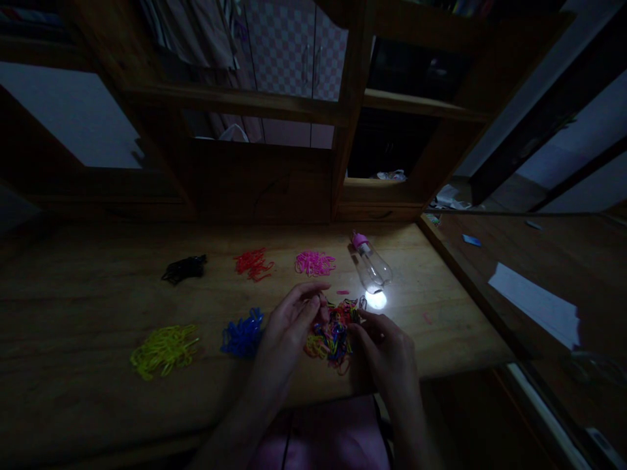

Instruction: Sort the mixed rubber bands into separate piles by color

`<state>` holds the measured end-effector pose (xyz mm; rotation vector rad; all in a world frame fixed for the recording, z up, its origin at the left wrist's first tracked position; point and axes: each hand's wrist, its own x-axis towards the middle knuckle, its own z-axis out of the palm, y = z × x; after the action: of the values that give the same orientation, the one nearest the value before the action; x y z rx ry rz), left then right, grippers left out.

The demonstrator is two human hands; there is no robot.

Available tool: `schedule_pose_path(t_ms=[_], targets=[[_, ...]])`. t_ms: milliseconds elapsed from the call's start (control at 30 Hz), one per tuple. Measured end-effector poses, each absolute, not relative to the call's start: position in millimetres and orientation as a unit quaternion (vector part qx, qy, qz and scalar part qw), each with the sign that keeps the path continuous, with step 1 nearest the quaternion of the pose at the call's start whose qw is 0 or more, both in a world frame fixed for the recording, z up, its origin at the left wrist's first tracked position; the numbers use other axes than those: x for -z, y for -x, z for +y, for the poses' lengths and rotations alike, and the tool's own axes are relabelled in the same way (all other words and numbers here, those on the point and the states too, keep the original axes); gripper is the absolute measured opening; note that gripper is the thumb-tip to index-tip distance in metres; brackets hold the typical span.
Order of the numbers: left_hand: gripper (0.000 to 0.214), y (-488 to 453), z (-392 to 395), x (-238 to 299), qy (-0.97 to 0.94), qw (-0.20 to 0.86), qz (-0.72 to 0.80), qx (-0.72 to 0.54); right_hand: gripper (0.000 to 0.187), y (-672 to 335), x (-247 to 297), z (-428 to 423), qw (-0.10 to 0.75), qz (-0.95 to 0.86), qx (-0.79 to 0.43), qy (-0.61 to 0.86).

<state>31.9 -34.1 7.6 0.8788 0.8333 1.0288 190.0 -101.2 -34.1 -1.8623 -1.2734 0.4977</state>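
Note:
Coloured rubber bands lie in separate heaps on a wooden desk: black (185, 269), red (253, 264), pink (315, 263), yellow (165, 350) and blue (243, 334). A mixed-colour pile of rubber bands (337, 334) sits between my two hands. My left hand (300, 318) is held over the pile's left side, fingers curled in with the thumb against them; what they hold, if anything, is hidden. At the pile's right edge, my right hand (385, 343) has its thumb and index finger bent in among the bands, with a dark loop at the fingertip.
A clear bulb-shaped bottle (373, 264) with a pink cap lies behind the pile, beside a bright light spot. One pink band (428, 318) lies to the right. Wooden shelving (264, 183) rises at the back. Papers (536, 303) rest on a surface at the right.

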Motion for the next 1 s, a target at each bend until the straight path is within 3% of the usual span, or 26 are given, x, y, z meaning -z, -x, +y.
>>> schedule_pose_path(t_ms=[100, 233, 533, 1000], targets=[[0.021, -43.8, -36.4, -1.8, -0.169, 0.788, 0.333, -0.490, 0.020, -189.4, 39.0, -99.4, 0.374, -0.528, -0.166, 0.744], [0.026, -51.8, -34.5, 4.7, 0.018, 0.828, 0.311, -0.467, 0.022, -191.1, 41.6, -100.6, 0.383, -0.519, -0.144, 0.750], [0.021, -50.5, -33.1, 5.4, 0.038, 0.825, 0.306, -0.474, 0.022, -199.0, 33.1, -104.3, 0.445, -0.477, -0.175, 0.738], [0.020, -50.6, -33.7, 13.5, 0.028, 0.812, 0.324, -0.485, 0.022, -194.2, 30.5, -101.3, 0.458, -0.442, -0.225, 0.738]])
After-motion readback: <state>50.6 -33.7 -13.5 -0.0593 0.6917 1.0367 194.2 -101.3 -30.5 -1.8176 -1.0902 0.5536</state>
